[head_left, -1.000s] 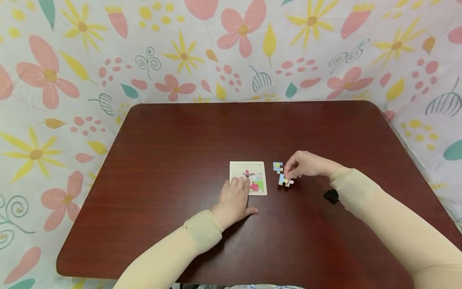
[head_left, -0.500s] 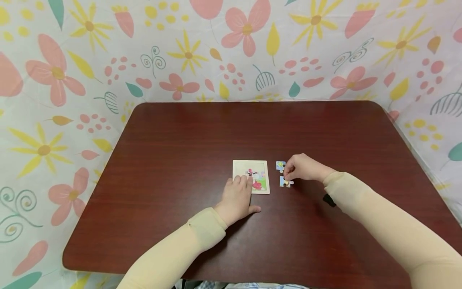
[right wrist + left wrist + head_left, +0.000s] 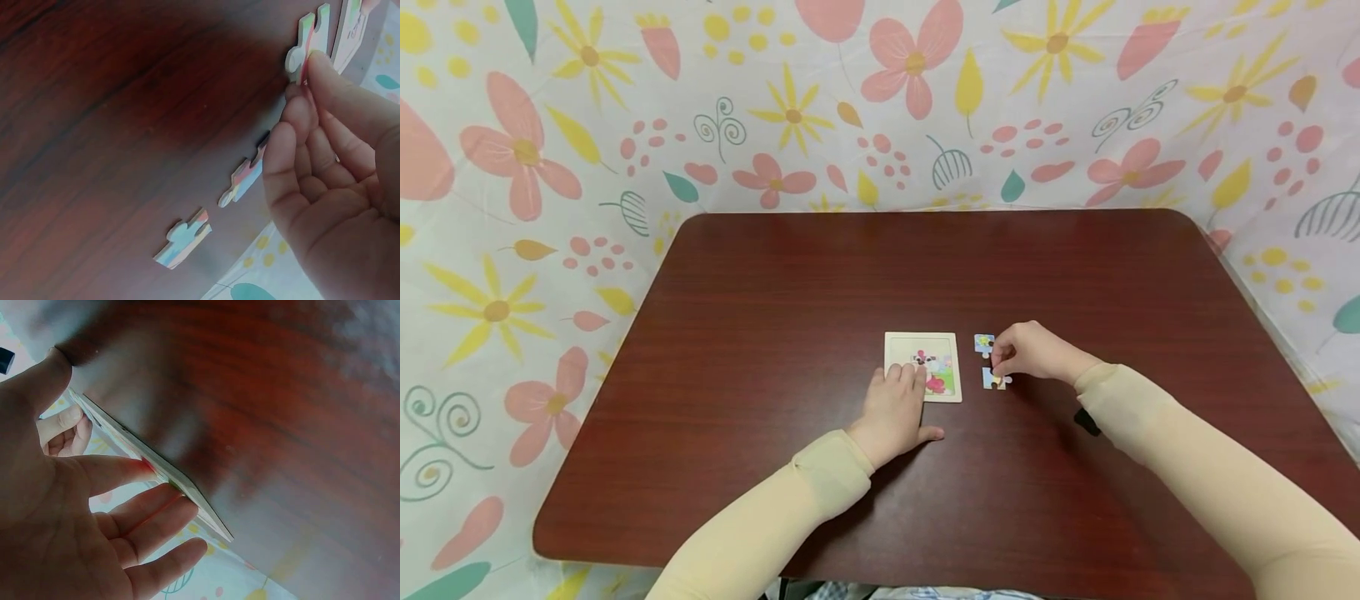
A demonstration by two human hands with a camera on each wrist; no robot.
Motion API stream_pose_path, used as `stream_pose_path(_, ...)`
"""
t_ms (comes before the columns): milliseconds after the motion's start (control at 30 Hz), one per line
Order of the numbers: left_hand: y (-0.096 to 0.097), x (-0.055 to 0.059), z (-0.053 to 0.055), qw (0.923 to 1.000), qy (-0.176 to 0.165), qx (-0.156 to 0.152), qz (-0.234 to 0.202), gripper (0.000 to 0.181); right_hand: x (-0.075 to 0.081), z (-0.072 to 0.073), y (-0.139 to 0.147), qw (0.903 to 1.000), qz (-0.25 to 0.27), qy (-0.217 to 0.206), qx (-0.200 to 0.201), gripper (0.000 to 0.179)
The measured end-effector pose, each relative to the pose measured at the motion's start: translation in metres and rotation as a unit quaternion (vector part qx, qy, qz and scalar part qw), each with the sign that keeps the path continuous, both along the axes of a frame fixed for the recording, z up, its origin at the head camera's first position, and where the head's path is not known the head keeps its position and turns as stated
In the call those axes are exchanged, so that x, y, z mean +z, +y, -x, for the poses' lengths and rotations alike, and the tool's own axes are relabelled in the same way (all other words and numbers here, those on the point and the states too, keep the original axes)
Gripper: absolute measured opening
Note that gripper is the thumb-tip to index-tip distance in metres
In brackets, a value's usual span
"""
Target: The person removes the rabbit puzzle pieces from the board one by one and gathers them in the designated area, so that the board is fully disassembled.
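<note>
My left hand (image 3: 891, 412) lies with extended fingers over the lower left of a pale-framed puzzle board (image 3: 904, 343). A pink and white cartoon picture shows partly beside those fingers. In the left wrist view, the fingertips (image 3: 181, 503) touch the board's face, and the thumb points away. To the board's right, my right hand (image 3: 1037, 350) pinches a jigsaw piece (image 3: 306, 44) between thumb and forefinger. Seen from the head, this piece (image 3: 992, 379) sits low, just under the fingertips. Another blue jigsaw piece (image 3: 983, 342) with a yellow shape lies just beyond it.
The right wrist view shows two loose jigsaw pieces, one piece (image 3: 244, 175) beside the curled fingers and another piece (image 3: 184, 240) farther out. Everything rests on a dark red-brown table (image 3: 790, 283). A flower-print cloth (image 3: 850, 100) hangs behind it.
My right hand has turned the pinched piece straighter and drawn it slightly away from the upper piece. My left hand stays on the board. The head view has shifted a little.
</note>
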State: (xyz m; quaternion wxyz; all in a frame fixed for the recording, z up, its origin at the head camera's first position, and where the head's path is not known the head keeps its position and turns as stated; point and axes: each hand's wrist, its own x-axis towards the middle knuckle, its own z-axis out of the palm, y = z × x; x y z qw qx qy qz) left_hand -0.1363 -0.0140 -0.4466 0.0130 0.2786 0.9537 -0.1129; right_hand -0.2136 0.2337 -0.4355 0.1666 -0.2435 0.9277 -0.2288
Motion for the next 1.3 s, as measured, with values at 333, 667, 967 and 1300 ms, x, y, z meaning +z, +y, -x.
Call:
stream_pose_path(333, -0.001, -0.001, 0.0, 1.0, 0.003, -0.001, 0.0, 0.096, -0.001, -0.002, -0.003, 0.9999, 0.003, -0.004, -0.011, 0.014)
stream_pose_path(667, -0.001, 0.001, -0.001, 0.9999, 0.01, -0.002, -0.004, 0.095, -0.002, -0.003, -0.004, 0.9998, -0.001, 0.02, 0.0, 0.015)
stream_pose_path(967, 0.0, -0.002, 0.0, 1.0, -0.003, 0.001, 0.008, 0.096, -0.003, -0.003, -0.003, 0.9998, 0.008, 0.021, 0.002, 0.012)
stream_pose_path(1300, 0.001, -0.002, 0.002, 1.0, -0.001, 0.001, 0.002, 0.097, 0.025, 0.01, -0.034, 0.9964, 0.025, 0.081, 0.002, 0.005)
